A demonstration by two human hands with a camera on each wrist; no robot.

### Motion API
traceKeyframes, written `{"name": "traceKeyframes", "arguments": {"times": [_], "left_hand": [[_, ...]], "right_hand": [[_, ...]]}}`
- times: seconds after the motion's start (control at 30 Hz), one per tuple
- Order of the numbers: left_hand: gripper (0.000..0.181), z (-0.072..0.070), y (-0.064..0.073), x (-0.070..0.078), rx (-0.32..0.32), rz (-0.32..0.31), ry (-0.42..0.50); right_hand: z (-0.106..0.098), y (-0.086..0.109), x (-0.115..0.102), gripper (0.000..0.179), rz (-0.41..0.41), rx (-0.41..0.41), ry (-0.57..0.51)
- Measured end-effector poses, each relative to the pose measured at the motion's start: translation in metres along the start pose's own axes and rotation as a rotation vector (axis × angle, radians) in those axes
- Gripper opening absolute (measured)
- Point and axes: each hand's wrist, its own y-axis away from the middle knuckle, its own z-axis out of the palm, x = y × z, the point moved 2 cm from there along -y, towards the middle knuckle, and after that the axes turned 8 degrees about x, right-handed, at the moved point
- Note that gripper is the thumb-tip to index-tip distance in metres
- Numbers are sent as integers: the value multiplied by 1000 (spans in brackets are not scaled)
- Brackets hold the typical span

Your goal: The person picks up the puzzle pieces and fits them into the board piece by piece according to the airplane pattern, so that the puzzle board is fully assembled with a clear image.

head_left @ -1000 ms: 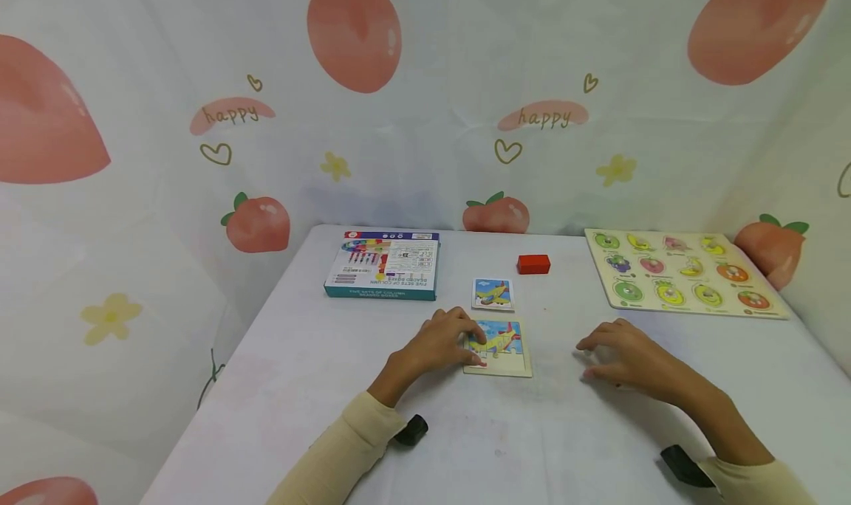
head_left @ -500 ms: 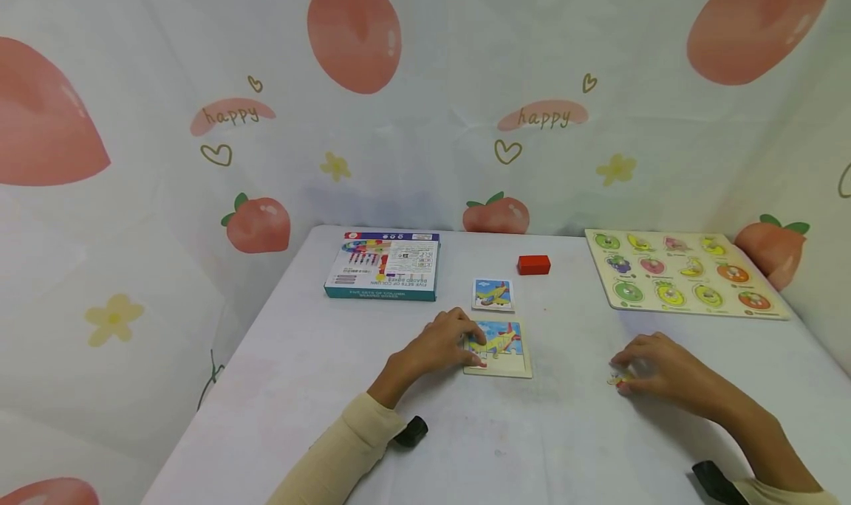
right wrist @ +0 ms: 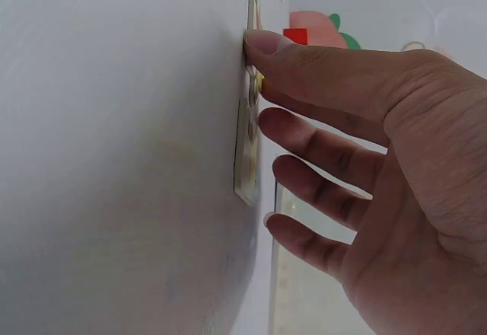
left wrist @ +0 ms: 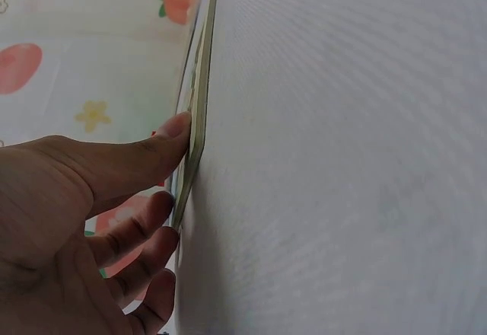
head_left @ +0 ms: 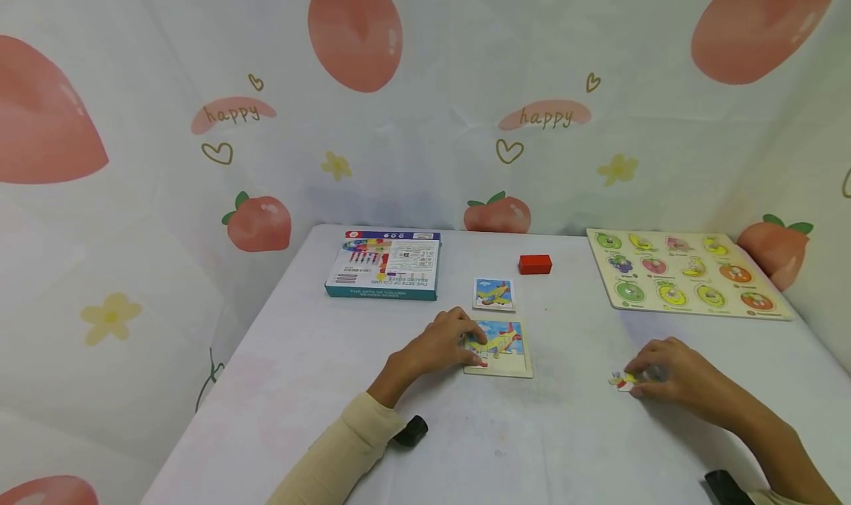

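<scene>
A small wooden tray puzzle [head_left: 510, 368] lies at mid-table, its upper part filled with a yellow airplane picture and its lower strip bare wood. My left hand [head_left: 440, 342] holds the tray at its left side; in the left wrist view the thumb presses the tray's edge [left wrist: 200, 126] and the other fingers curl beside it. To the right, my right hand [head_left: 681, 378] pinches a colourful puzzle piece [head_left: 622, 380] between thumb and index finger, low over the table. In the right wrist view another flat piece [right wrist: 245, 164] shows below the thumb, near the other fingers.
Behind the tray lies an airplane picture card stack [head_left: 493, 294]. A red block [head_left: 535, 264] sits farther back. At back left is a flat toy box [head_left: 383, 266], at back right a fruit puzzle board [head_left: 691, 275]. A peach-print cloth [head_left: 425, 143] hangs behind the table.
My right hand has moved right and toward me, and a puzzle piece now shows at its fingertips. The left hand has stayed on the tray.
</scene>
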Motion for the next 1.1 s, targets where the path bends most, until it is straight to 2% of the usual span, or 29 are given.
{"name": "traceKeyframes", "arguments": {"times": [0.37, 0.6, 0.83, 1.1], "left_hand": [[28, 0, 1, 2, -6, -10, -2], [27, -1, 3, 3, -2, 8, 6], [27, -1, 2, 2, -1, 9, 5], [27, -1, 1, 2, -1, 6, -3]], "right_hand": [[0, 4, 1, 19, 23, 15, -9], [1, 4, 0, 20, 35, 15, 10], [1, 2, -2, 20, 0, 28, 22], [3, -4, -15, 20, -43, 60, 34]]}}
